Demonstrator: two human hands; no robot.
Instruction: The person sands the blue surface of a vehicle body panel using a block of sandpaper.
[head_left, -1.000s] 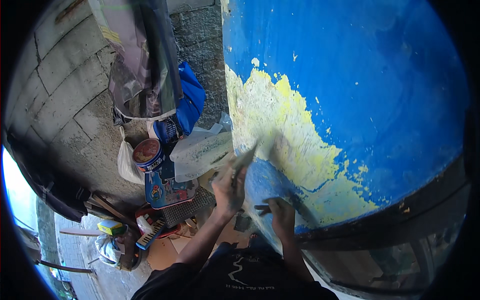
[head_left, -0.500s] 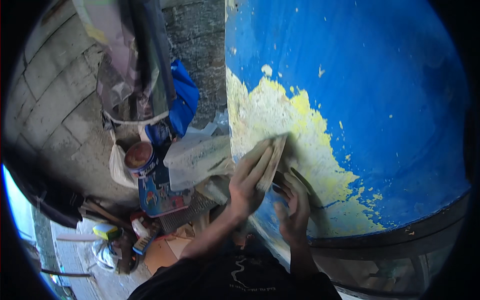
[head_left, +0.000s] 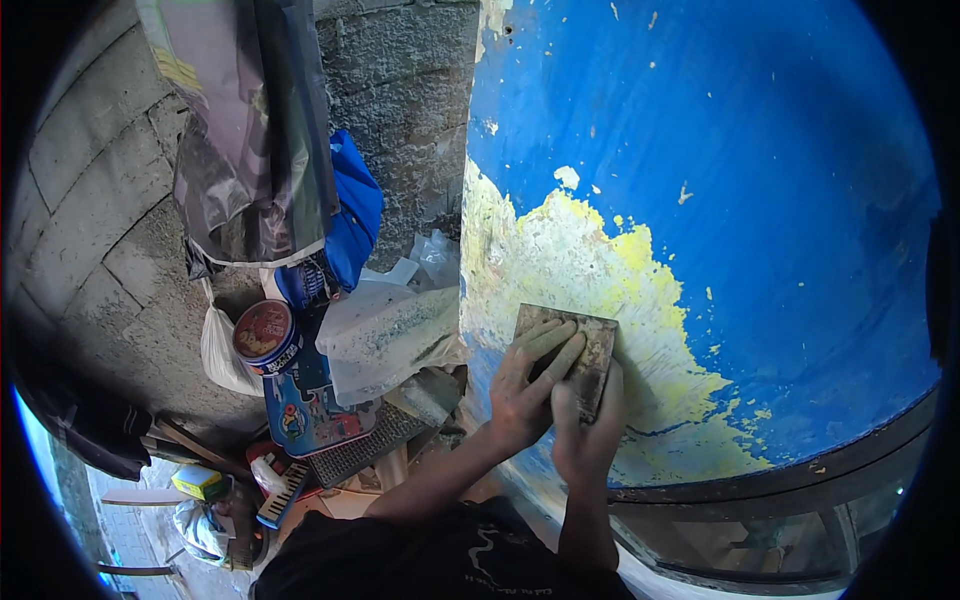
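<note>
A flat, rectangular brown sanding block (head_left: 592,340) lies against a curved blue panel (head_left: 780,200). It rests on a patch of bare, whitish surface (head_left: 580,260) edged with yellow, where the blue paint is gone. My left hand (head_left: 528,400) presses its fingers across the block's face from the lower left. From below, my right hand (head_left: 590,440) grips the lower right edge, its fingers along the side and its thumb by the near corner. The block's underside is hidden.
Left of the panel stand a round tin (head_left: 264,335), a picture-printed tray (head_left: 310,410) and a pale plastic sheet (head_left: 385,340). A grey plastic bag (head_left: 250,130) and a blue bag (head_left: 353,195) hang by the block wall. Dark window trim (head_left: 780,485) borders the panel below.
The sanding block has turned from tilted on edge in my left hand to flat against the panel. My right hand, formerly apart from it, now grips it. The view has shifted slightly.
</note>
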